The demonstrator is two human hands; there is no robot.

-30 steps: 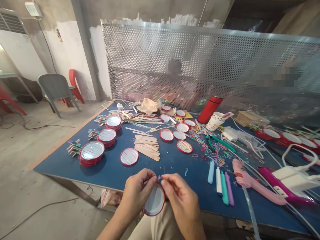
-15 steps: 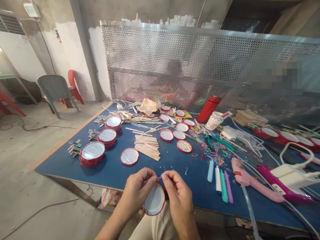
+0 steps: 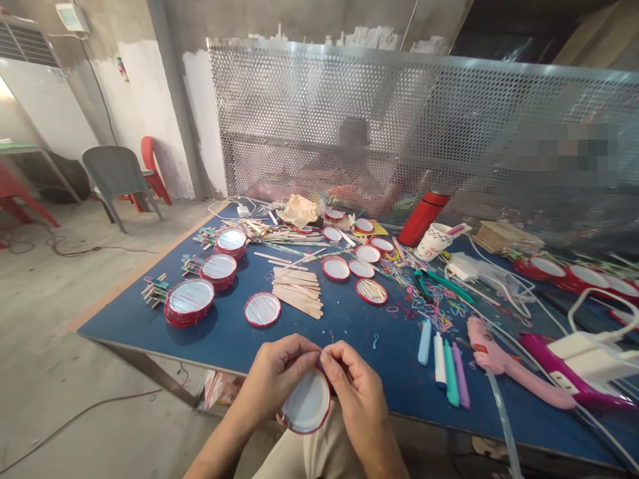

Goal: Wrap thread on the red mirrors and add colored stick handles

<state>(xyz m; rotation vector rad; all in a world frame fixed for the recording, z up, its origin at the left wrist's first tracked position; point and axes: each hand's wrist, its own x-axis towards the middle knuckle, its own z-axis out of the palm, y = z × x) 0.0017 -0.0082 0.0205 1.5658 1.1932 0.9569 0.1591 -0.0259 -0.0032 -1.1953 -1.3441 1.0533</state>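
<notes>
Over my lap, just off the table's front edge, a round white disc with a red rim (image 3: 307,402) hangs below my fingers, its face toward me. My left hand (image 3: 284,369) is closed, thumb and fingers pinched at the disc's top edge. Fingertip to fingertip with it, my right hand (image 3: 352,379) pinches at the same spot. A thin purplish strand between the fingertips is almost wholly hidden now. Nearest on the table lie a flat red-rimmed disc (image 3: 262,309), a small blue loop (image 3: 375,341) and a row of wooden craft sticks (image 3: 297,291).
Stacked red-rimmed discs with sticks (image 3: 190,299) stand at the left. To the right are coloured glue tubes or pens (image 3: 452,372), a pink glue gun (image 3: 519,372), a purple power strip (image 3: 544,359), pliers (image 3: 439,283), a paper cup (image 3: 432,243) and a red flask (image 3: 424,216).
My fingertips have come closer together, covering most of the purplish strand that showed between them. The disc has dropped very slightly, and the whole view has shifted a little.
</notes>
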